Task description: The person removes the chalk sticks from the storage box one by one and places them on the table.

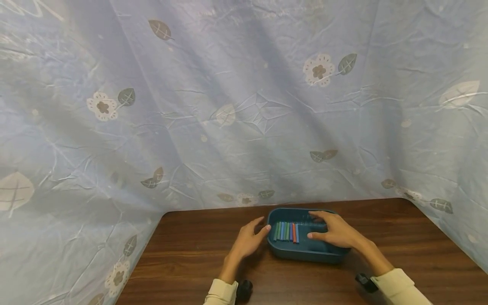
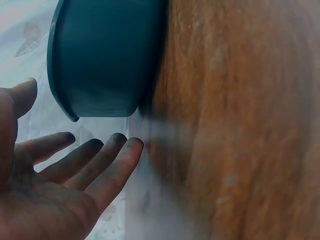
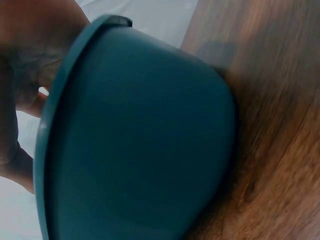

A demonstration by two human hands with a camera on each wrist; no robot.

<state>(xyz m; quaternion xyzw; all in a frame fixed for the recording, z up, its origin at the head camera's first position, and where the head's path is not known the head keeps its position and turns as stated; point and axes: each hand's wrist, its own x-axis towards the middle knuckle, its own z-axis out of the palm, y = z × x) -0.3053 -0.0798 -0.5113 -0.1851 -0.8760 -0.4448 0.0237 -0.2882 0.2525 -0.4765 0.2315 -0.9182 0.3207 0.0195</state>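
Observation:
A dark teal tray [image 1: 305,255] with rounded corners stands on the table. In its left half several thin sticks [image 1: 287,232], green, blue and red, lie side by side in a row. The left hand [image 1: 245,242] is beside the tray's left end, fingers spread and holding nothing; in the left wrist view this hand [image 2: 75,175] appears just off the tray's wall [image 2: 105,60]. Over the tray's right half reaches the right hand [image 1: 337,231], thumb and fingers apart, nothing seen between them. The right wrist view shows the tray's outer wall [image 3: 140,135] hiding most of that hand's fingers.
The brown wooden table [image 1: 198,250] extends around the tray. Behind it hangs a pale sheet [image 1: 228,127] printed with leaves and flowers. Each wrist bears a black device, the left one [image 1: 244,290] and the right one [image 1: 367,282].

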